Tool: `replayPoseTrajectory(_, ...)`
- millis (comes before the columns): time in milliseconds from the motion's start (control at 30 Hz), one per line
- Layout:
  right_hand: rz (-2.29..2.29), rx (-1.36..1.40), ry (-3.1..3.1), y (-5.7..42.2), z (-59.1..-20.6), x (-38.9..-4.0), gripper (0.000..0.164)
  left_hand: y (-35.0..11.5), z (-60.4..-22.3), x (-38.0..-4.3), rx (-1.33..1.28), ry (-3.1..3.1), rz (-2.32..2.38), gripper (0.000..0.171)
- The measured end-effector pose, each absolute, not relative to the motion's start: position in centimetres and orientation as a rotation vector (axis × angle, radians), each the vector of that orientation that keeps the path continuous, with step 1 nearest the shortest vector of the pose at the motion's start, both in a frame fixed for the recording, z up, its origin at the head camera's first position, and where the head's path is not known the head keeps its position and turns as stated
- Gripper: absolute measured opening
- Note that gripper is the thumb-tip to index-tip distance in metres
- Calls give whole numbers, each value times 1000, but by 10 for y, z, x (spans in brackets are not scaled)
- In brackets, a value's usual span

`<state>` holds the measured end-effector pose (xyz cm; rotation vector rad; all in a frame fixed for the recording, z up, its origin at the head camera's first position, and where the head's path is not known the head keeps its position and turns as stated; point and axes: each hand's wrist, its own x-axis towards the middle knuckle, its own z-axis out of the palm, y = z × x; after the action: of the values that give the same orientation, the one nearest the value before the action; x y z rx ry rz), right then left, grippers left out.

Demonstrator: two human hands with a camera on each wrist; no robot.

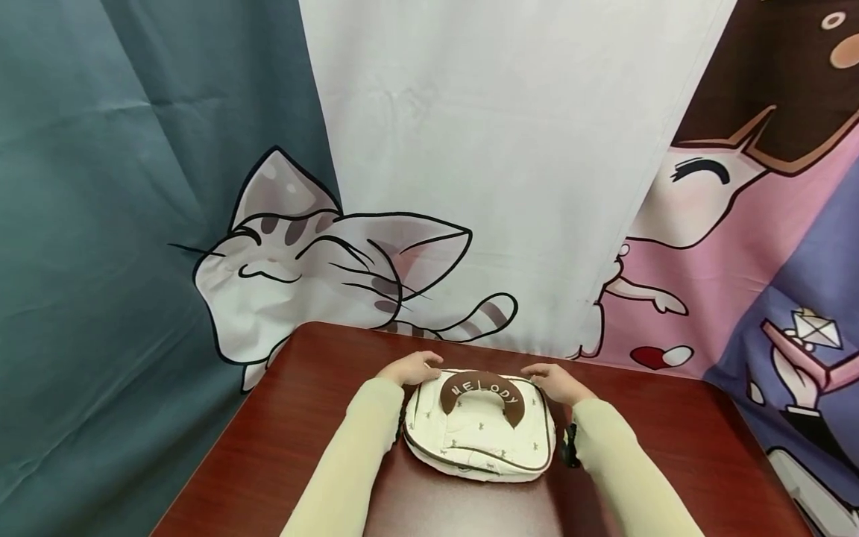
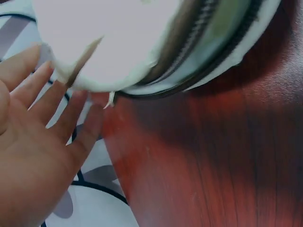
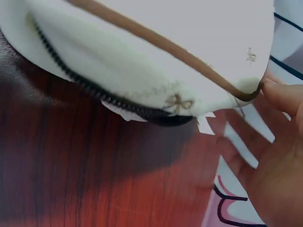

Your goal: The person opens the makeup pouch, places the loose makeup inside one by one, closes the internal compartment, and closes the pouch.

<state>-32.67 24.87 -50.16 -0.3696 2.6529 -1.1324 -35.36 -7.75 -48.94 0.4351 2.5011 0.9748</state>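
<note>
Cartoon cat curtain hangs behind the dark red table. Cream pillow with brown "MELODY" arch lies flat near the table's middle, toward the far edge, zipper side facing me. My left hand rests at its far left corner, fingers straight, gripping nothing; my right hand sits at the far right corner, fingertips apparently touching the brown piping, not clenched. Both flank it, probably to steady it.

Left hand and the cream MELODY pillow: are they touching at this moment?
Touching. The left wrist view shows the left hand with straight fingers, fingertips pressed against the far edge of the cream pillow; no gap shows between them.
</note>
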Motion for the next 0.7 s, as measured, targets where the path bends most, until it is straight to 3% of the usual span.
replayPoseTrajectory(567,-1500,63,2148,228,-514,-340,37,-71,-503,-358,360,2408,1037,26)
replayPoseTrajectory(700,-1426,-5,2258,227,-512,-342,38,-71,-503,-358,368,2430,1038,25)
